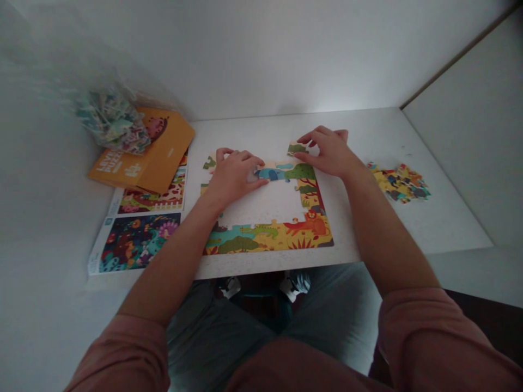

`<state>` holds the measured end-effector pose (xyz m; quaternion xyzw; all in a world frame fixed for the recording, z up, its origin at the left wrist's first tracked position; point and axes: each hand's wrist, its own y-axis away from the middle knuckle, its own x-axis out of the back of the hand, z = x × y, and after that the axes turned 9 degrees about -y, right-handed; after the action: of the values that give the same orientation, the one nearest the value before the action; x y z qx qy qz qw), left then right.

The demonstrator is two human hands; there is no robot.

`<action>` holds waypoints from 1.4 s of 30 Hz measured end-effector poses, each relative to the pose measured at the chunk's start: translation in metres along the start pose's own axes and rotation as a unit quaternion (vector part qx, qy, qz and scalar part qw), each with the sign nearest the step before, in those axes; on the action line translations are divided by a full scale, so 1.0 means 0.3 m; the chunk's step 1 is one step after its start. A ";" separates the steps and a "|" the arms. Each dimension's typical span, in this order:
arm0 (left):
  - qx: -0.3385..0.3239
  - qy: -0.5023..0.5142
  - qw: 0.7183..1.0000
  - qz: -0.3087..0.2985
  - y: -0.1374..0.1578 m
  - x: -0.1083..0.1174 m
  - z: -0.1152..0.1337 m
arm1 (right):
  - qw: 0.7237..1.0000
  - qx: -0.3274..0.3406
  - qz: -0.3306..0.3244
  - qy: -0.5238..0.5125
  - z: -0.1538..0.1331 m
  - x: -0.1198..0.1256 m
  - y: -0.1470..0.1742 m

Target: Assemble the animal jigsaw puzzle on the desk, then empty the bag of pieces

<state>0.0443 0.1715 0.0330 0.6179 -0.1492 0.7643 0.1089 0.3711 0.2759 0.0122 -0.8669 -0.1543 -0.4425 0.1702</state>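
A jigsaw puzzle frame [241, 244] with animals lies on the white table, its border joined around a bare middle. My left hand [232, 177] rests over its upper left part, thumb and index finger apart on either side of the blue top strip. The hand hides the border beneath it. Between the thumb and fingers of my right hand [327, 151] is a green and yellow puzzle piece [296, 148], just beyond the top edge of the frame. Another loose puzzle piece [210, 162] lies beyond my left hand, close to its knuckles.
A pile of loose puzzle pieces [400, 182] lies right of my right forearm. At left, an orange puzzle box [163, 158] bears a clear bag of pieces [112, 122]. Printed picture sheets [139, 239] lie under the box. A white wall [286, 60] rises behind the table.
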 end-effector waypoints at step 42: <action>0.202 -0.046 0.977 -0.039 0.068 0.104 -0.309 | 0.989 -0.043 0.060 -0.131 0.077 -0.061 -0.023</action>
<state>-0.0540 0.1856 0.0437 0.6673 0.0280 0.7443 0.0046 0.3746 0.2899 -0.0145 -0.9316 -0.1036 -0.3200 0.1378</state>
